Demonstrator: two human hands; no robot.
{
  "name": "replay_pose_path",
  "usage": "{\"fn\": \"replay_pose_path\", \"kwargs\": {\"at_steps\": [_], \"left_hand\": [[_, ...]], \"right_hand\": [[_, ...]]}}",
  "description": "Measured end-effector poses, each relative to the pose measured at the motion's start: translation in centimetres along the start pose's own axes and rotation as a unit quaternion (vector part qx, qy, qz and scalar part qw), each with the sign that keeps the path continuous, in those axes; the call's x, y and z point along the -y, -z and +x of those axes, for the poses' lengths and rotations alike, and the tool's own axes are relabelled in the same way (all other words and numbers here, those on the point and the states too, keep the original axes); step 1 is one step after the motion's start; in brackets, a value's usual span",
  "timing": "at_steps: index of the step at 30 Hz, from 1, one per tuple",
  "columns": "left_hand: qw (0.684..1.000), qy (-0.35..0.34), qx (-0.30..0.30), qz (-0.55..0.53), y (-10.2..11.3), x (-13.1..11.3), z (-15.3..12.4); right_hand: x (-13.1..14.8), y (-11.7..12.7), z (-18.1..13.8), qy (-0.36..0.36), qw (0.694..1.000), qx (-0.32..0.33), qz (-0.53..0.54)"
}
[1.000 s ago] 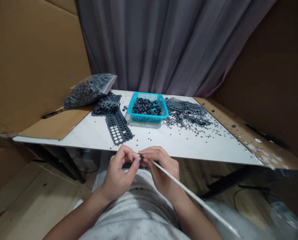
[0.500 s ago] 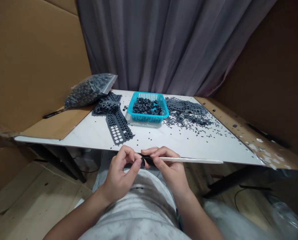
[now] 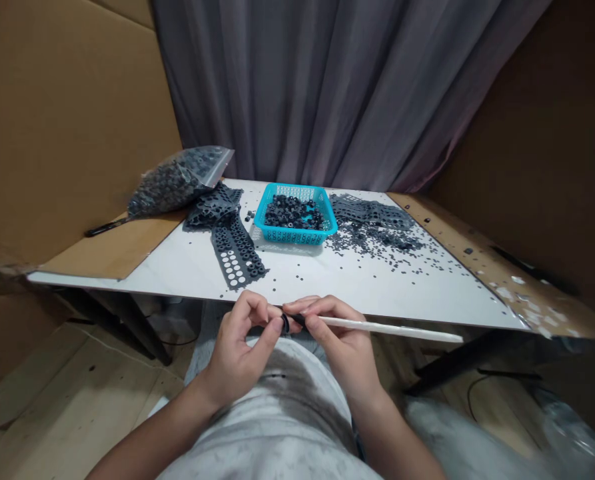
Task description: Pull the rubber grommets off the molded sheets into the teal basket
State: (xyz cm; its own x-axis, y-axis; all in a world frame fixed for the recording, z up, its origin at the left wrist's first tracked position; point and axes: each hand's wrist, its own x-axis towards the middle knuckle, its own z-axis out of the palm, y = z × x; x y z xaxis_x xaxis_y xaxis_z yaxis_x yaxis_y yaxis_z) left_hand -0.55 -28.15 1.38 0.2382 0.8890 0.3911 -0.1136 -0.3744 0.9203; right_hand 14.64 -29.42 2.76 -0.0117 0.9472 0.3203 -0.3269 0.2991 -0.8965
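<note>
Left hand (image 3: 240,347) and right hand (image 3: 344,347) meet in front of the body, just short of the tabletop (image 3: 337,287). Thumb and forefinger of the left are pinched on a small black ring (image 3: 285,325), the grip at its edge apparently leaving its face free toward the right hand. The right's fingers are closed, pencil-fashion, about the dark end of a slender white-shafted tool (image 3: 402,329); so short a hold probably gives fine control, the shaft projecting rightward. Whether the dark end enters the ring or merely lies beside it cannot be told. Beyond the hands, a blue plastic basket (image 3: 297,235) gathers loose black rings within reach. Ahead of the left hand lies a perforated black strip (image 3: 222,237), partly punched out, below a filled zip bag (image 3: 174,180); ahead of the right, perforated sheets (image 3: 372,212) and scattered scraps (image 3: 377,241) lie apart from the basket.
</note>
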Motion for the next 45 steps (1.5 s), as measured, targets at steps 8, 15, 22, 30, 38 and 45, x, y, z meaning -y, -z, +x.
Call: {"fn": "replay_pose_path", "kwargs": {"at_steps": [8,15,22,30,38,45], "left_hand": [[0.995,-0.048,-0.014,0.086,0.2,0.2,-0.1],[0.989,-0.071,-0.022,0.128,0.1,0.1,0.1],[0.99,-0.071,-0.021,0.123,0.0,0.1,0.0],[0.994,-0.051,-0.011,0.096,0.0,-0.1,0.0],[0.993,-0.049,-0.019,0.101,-0.1,0.1,0.0],[0.993,-0.057,-0.011,0.103,0.0,-0.1,0.0]], "right_hand": [[0.1,0.0,-0.3,0.02,0.999,0.005,-0.048],[-0.1,0.2,-0.3,0.044,0.995,0.004,-0.089],[-0.1,0.1,-0.3,0.052,0.993,0.003,-0.102],[-0.7,0.9,-0.2,0.119,0.972,-0.101,-0.174],[-2.2,2.6,1.1,0.119,0.955,-0.224,-0.151],[-1.5,2.0,0.5,0.007,0.997,-0.065,-0.04]]}}
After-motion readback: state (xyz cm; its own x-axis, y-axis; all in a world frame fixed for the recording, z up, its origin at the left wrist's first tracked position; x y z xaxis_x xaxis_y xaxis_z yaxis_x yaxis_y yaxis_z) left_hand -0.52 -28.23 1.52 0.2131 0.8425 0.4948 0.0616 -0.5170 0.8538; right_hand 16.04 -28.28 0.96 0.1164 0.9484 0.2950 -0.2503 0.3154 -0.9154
